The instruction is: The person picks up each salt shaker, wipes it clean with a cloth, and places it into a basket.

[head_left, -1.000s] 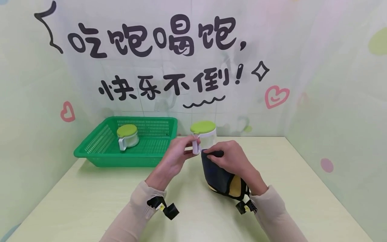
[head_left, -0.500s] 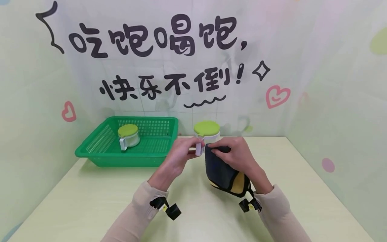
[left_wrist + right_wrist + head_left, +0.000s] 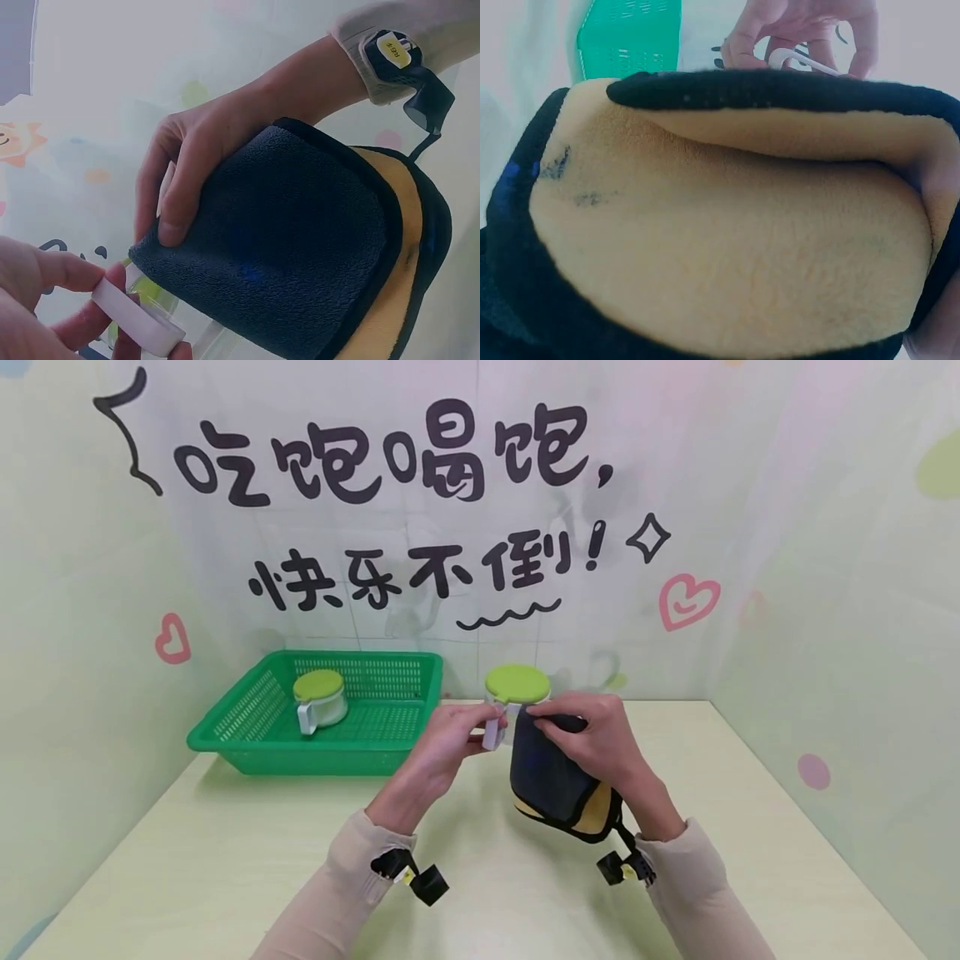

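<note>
My left hand [image 3: 442, 739] grips the white handle [image 3: 139, 319] of a clear jar with a green lid [image 3: 517, 683], held upright above the table. A folded cleaning cloth [image 3: 551, 777], dark blue-grey on one face and tan on the other with black edging, hangs from my right hand [image 3: 596, 735]. The thumb and fingers of that hand pinch the cloth near its upper corner, against the jar's side. In the left wrist view the cloth hides most of the jar. The tan face of the cloth [image 3: 727, 247] fills the right wrist view.
On the left of the table [image 3: 247, 860] stands a green plastic basket [image 3: 315, 760]. Inside it sits a second clear jar with a green lid [image 3: 318, 685] and white handle. A printed curtain [image 3: 360, 527] hangs behind the table.
The jar in my left hand has shifted slightly right. My right hand has moved a little right and up with the cloth. The basket and its jar stay in place.
</note>
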Demonstrator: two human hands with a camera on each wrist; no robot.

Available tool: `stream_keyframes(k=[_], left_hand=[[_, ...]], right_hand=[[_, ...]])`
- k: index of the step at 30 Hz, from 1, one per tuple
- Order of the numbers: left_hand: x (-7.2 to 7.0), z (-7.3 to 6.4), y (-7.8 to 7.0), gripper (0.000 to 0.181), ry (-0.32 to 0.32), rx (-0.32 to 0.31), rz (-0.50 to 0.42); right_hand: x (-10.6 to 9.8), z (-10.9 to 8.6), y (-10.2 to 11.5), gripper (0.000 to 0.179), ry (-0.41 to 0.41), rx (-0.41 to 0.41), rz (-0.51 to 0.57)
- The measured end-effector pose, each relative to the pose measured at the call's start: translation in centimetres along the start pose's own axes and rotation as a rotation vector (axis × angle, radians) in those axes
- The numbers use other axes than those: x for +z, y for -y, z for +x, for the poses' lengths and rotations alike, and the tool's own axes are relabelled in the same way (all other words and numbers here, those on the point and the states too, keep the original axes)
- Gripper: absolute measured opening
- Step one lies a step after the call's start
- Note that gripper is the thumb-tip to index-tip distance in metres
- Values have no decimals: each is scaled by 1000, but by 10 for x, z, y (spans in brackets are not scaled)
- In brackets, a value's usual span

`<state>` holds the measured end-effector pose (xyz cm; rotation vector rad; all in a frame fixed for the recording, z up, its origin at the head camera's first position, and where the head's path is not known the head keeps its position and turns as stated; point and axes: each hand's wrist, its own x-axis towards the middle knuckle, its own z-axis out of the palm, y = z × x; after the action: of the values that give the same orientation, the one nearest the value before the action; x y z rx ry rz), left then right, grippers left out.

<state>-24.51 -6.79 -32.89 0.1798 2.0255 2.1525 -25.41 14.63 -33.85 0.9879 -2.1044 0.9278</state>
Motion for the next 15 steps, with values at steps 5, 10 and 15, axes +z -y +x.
stream_keyframes(k=[5, 10, 15], left_hand=[[-2, 0, 0, 28, 4, 4, -31], [-6, 1, 1, 22, 0, -9, -76], [-9, 4, 1, 19, -4, -42, -137]], right_hand=[[7, -3, 0, 16, 92, 2, -31], [16, -7, 0, 14, 204, 23, -103], [14, -8, -1, 14, 249, 74, -104]])
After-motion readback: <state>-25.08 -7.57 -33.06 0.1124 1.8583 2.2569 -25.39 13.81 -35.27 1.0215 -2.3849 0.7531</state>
